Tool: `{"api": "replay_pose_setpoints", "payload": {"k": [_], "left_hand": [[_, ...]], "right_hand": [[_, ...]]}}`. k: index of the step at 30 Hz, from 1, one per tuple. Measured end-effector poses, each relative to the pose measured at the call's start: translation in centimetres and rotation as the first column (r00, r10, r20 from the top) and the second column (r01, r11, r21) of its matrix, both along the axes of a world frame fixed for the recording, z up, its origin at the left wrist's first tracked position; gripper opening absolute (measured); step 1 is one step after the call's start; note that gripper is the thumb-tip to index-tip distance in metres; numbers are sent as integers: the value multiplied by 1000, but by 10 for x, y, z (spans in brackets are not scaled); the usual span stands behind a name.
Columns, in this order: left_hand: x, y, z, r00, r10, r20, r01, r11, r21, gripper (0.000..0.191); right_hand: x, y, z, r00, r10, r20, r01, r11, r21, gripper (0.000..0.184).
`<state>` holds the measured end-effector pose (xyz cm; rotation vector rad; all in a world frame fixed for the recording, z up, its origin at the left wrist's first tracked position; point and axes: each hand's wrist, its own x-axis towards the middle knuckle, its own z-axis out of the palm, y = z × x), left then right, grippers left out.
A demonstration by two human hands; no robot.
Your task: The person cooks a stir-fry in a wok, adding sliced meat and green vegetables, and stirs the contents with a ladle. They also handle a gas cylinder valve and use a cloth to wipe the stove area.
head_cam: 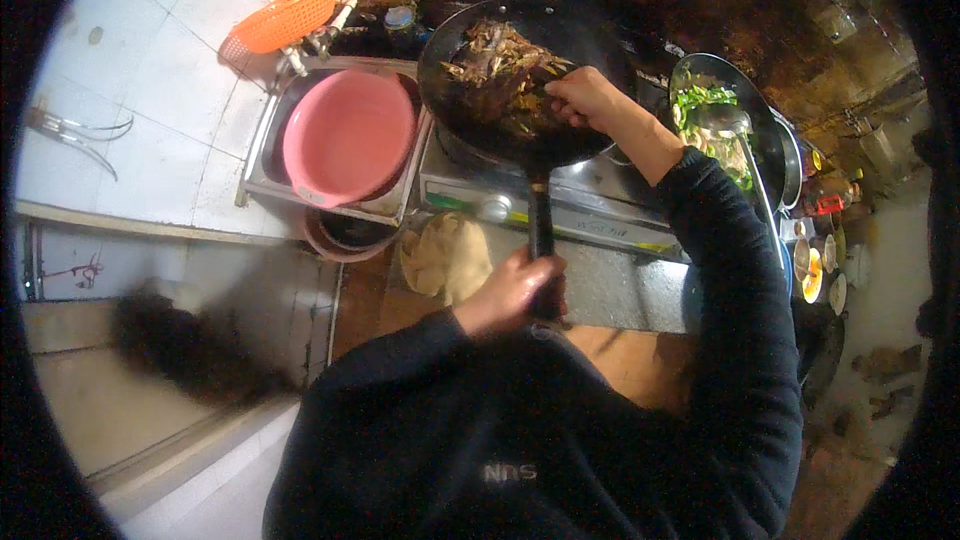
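A black wok [577, 138] with a loop handle at its far rim sits over the gas stove [555, 221]. Browned, dark food pieces [499, 63] lie in it, mostly towards its left and middle. My left hand [517, 288] is closed round the wok's long black handle [540, 221]. Over the right part of the wok is my right hand [585, 98], its fingers curled at the edge of the food. Whether it pinches something thin, such as chopsticks, is not clear from this view.
A pink plastic basin [352, 138] stands in the metal-rimmed sink [259, 165] at left, below an orange basket [289, 14]. At right, a second pan [765, 119] holds green and pale food with a metal ladle [761, 187]. Seasoning bowls [812, 273] and a bottle [832, 198] stand beyond.
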<state>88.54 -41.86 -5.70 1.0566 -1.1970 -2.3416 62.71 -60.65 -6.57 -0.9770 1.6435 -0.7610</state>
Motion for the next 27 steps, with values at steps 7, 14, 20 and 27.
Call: {"api": "replay_pose_setpoints", "payload": {"k": [7,14,20,27], "left_hand": [[35,-11,35,988,92,-127,-45,940,337,19],[50,-33,60,990,-2,-143,46,951,306,29],[44,-38,74,989,24,-143,25,942,336,25],[53,-32,57,986,33,-161,27,936,352,22]], "right_hand": [[-6,25,23,927,-208,311,205,978,44,18],[-46,52,79,999,-40,-29,34,985,-167,21],[-25,83,67,118,-90,-989,-603,785,-144,27],[1,114,82,-129,-102,-986,-683,730,14,42]]}}
